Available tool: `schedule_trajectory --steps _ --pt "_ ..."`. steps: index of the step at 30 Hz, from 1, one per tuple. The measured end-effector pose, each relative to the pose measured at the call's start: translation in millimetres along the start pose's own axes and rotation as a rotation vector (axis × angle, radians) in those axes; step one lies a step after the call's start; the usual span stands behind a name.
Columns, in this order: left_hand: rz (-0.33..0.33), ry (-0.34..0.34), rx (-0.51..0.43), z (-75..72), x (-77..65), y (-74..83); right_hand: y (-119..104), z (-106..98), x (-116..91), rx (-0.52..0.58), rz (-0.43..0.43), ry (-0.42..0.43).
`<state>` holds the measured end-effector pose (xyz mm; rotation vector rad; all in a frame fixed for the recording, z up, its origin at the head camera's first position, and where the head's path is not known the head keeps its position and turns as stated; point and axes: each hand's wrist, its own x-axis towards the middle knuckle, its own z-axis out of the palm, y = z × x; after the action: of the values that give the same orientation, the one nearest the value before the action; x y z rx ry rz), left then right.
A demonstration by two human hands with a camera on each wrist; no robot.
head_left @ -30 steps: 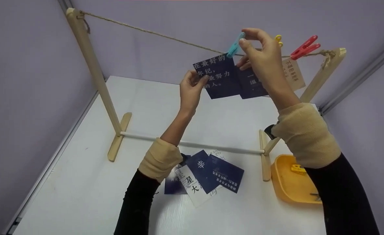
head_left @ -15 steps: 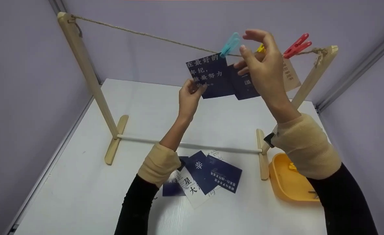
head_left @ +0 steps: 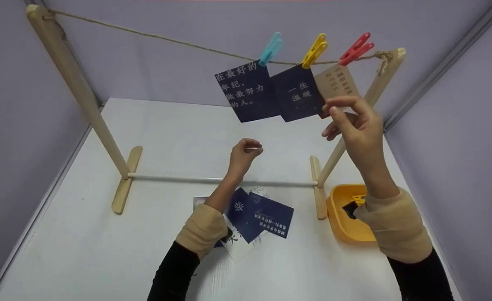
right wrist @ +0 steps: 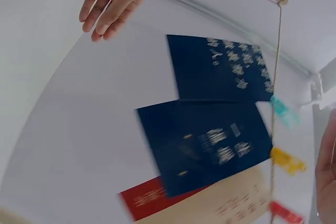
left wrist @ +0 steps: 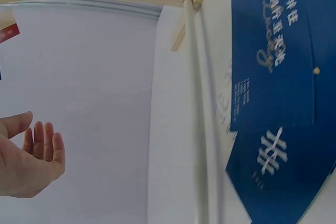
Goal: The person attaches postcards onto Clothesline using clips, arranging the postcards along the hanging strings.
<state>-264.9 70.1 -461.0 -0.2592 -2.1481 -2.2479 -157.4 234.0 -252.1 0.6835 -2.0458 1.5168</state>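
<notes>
Three cards hang from a rope point(head_left: 166, 41) tied between wooden posts. A teal clothespin point(head_left: 271, 49) clips the leftmost dark blue card point(head_left: 246, 94); a yellow clothespin point(head_left: 314, 51) clips a second dark blue card point(head_left: 296, 93). At the right, a red clothespin point(head_left: 356, 49) clips a beige card point(head_left: 336, 80) with a red lower part. My left hand point(head_left: 240, 159), loosely curled and holding nothing, is below the leftmost card. My right hand point(head_left: 360, 129) holds nothing, its fingers bent, and overlaps the beige card's lower edge in the head view.
Overlapping cards point(head_left: 271, 213) lie on the white table point(head_left: 70, 251), partly hidden by my left forearm. An orange tray point(head_left: 335, 225) with a yellow clothespin point(head_left: 358, 199) stands at the right. A pale rod point(head_left: 174, 178) joins the left post point(head_left: 78, 92) and right post point(head_left: 333, 163) low down.
My right hand has come away from the teal clothespin and moved down to the right. The left hand has let go of the leftmost card and dropped below it. The head view has shifted.
</notes>
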Motion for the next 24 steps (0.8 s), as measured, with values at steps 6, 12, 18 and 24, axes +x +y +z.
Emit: schedule_trajectory --steps 6,12,18,24 --pt "-0.068 -0.089 -0.063 26.7 -28.8 -5.1 39.4 -32.7 -33.0 -0.020 0.244 0.057" --pt "-0.143 -0.124 -0.075 62.3 -53.8 -15.6 82.6 -60.3 -70.9 -0.008 0.377 0.115" --pt "-0.239 -0.167 -0.089 97.4 -70.1 -39.3 127.4 -82.2 -110.8 -0.110 0.541 0.195" --pt "-0.294 -0.211 -0.121 135.6 -80.6 -68.8 161.6 -102.0 -142.2 -0.187 0.653 0.267"
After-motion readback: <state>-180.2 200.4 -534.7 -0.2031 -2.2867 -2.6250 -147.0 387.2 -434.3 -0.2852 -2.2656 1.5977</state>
